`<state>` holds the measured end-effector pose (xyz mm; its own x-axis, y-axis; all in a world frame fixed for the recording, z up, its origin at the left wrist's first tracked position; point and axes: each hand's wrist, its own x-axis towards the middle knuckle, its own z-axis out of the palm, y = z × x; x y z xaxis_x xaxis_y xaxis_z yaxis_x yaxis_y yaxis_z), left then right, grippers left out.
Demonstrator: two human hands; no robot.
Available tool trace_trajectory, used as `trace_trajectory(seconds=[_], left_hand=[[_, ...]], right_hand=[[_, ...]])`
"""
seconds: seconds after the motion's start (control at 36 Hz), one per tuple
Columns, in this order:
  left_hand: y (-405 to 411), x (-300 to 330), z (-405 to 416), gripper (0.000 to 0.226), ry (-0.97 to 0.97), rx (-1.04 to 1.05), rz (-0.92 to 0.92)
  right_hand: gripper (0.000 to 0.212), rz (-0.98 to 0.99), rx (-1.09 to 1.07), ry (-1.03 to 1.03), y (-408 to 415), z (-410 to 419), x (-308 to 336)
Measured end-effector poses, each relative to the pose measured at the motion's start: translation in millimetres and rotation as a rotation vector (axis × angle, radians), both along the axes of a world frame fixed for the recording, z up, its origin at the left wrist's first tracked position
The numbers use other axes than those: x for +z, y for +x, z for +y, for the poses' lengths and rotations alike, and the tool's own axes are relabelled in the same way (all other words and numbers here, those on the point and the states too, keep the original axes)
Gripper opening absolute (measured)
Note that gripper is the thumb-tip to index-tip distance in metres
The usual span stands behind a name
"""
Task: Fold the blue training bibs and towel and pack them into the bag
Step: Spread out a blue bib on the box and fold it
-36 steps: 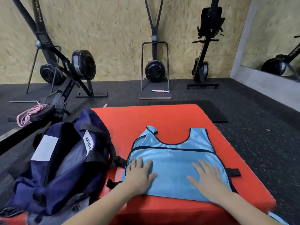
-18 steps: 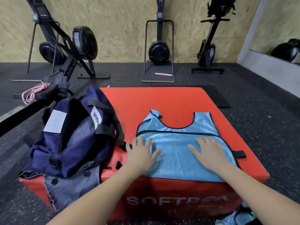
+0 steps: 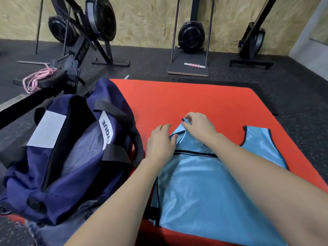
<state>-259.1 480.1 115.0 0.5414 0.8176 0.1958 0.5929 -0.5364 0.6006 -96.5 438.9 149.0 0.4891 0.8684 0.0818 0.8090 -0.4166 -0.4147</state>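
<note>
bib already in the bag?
No. The blue bib lies spread on the red mat beside the open navy bag, right hand pinching its shoulder strap.

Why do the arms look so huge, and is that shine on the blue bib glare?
Head view: the wide-angle lens stretches the forearms near the bottom edge; pale sheen streaks the blue bib from overhead light; the hands, left and right, look slightly soft.

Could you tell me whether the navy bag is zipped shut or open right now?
Open: the navy bag gapes along its top, showing the pale lining inside.
</note>
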Motion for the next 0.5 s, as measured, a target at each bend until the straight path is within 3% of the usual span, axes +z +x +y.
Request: trace_trajectory(seconds=[0.17,0.25,0.42,0.5], left_hand=[[15,-10,13,0.041,-0.057,0.050,-0.050],[19,-8,12,0.039,-0.081,0.058,-0.083],[28,6,7,0.032,-0.104,0.086,-0.204],[32,13,-4,0.029,-0.106,0.086,-0.270]], right_hand=[[0.020,-0.016,-0.114,-0.047,8,28,-19],[0.010,0.210,-0.204,0.101,13,29,-17],[0.023,0.678,-0.286,0.280,20,14,6],[0.018,0.930,-0.316,0.326,24,3,20]])
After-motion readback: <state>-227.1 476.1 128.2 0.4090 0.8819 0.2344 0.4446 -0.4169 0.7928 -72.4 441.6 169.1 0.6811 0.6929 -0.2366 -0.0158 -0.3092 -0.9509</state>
